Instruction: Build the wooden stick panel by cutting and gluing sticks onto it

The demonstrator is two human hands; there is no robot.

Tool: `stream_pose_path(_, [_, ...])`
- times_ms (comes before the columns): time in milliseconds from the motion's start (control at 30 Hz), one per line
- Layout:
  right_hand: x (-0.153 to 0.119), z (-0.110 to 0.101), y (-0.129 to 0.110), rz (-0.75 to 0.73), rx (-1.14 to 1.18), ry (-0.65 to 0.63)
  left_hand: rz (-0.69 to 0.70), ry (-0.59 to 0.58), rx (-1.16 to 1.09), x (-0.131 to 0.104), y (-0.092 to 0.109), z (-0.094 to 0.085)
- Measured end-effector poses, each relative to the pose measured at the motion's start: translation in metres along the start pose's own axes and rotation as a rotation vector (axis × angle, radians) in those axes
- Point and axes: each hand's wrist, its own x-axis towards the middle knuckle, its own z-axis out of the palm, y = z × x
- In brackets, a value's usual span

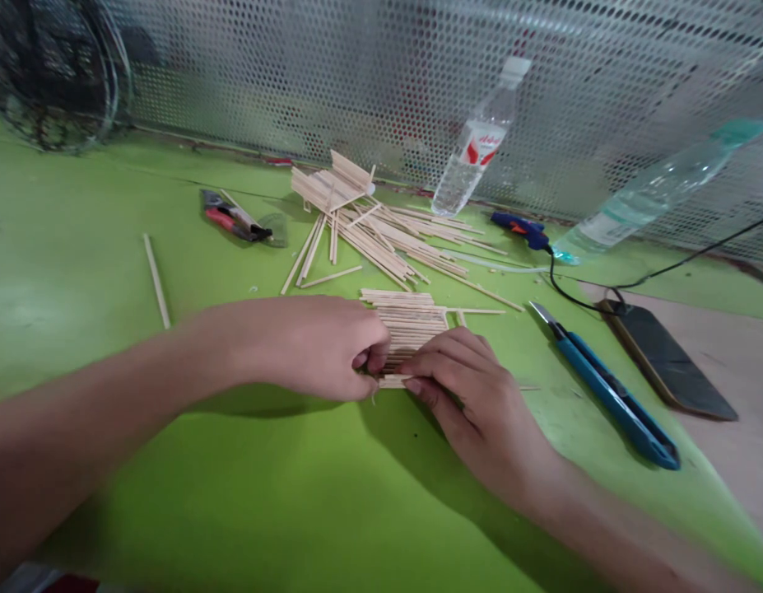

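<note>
head view: left hand (323,346) curls, right hand (471,383) pinches, at stick panel (411,328)

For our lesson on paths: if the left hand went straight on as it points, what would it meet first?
The left hand would probably meet the stick panel right beside it first, then the right hand; exact depth is unclear.

A white-capped water bottle (481,142) and a green-capped bottle (656,198) were just hanging out beyond the grip, to its right, by a perforated metal panel (282,74). Some phone-looking slab (671,358) lay right of the grip, and a wire-caged fan-ish thing (53,74) sat way back left of it.
</note>
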Motion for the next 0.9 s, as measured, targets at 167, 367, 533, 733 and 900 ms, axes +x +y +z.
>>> stream_pose_path(167, [0.001,0.0,0.0,-0.003,0.008,0.003,0.028,0.049,0.023,-0.001,0.0,0.0])
stream_pose_path(367, [0.001,0.001,0.0,-0.004,0.015,0.002,0.008,0.013,0.002,-0.001,0.0,-0.001])
stream_pose_path(533, [0.0,0.0,0.0,0.002,0.017,-0.001,-0.004,0.0,-0.017,-0.002,-0.001,-0.002])
stream_pose_path(733, [0.001,-0.001,-0.001,0.028,0.006,-0.017,0.024,-0.04,-0.105,0.0,-0.008,-0.004])
stream_pose_path(900, [0.002,-0.001,-0.001,0.028,0.01,-0.008,0.013,-0.075,-0.142,0.002,-0.011,-0.004])
